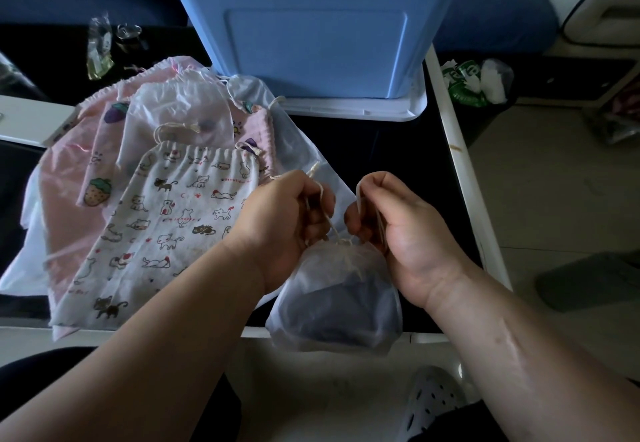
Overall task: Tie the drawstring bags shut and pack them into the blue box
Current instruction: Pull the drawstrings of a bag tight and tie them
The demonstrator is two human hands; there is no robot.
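A small sheer white drawstring bag (pixel 337 297) with something dark inside hangs over the table's near edge, its neck gathered. My left hand (pixel 284 223) and my right hand (pixel 398 223) each grip one end of its cream drawstring (pixel 332 226), close together above the neck. To the left lies a pile of flat bags: a white one with cat prints (pixel 166 226) on top, a pink strawberry-print bag (pixel 100 178), a sheer white bag (pixel 180 109) and a pale pink one. The blue box (pixel 311 22) stands at the back, its inside hidden.
The box rests on its pale lid (pixel 391 109) on a black table (pixel 388 154) with a white right edge. A small clear packet (pixel 98 50) and a dark little jar (pixel 129 37) sit at the back left. A bin with rubbish (pixel 478 81) stands right of the table.
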